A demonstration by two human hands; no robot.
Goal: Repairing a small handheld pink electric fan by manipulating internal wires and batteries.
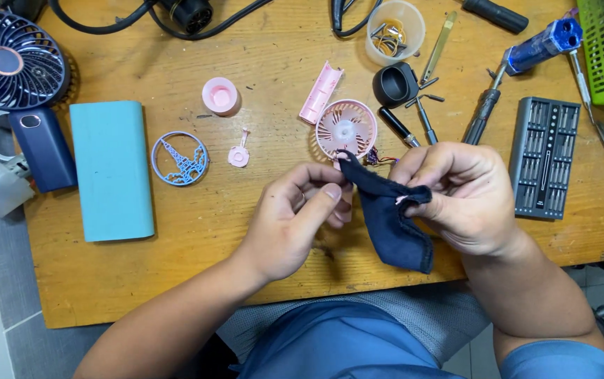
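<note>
Here, left hand (pixel 302 214) and right hand (pixel 460 193) pinch dark cloth (pixel 389 221) (against pink fan (pixel 346 128)).

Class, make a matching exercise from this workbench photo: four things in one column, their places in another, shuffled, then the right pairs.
Things:
1. dark navy cloth
2. round pink fan grille
3. flat teal rectangular block
4. clear plastic cup of small parts

Places:
A. left part of the table
B. far edge of the table
C. between both hands
D. just beyond the hands

Pairs: 1-C, 2-D, 3-A, 4-B
</note>
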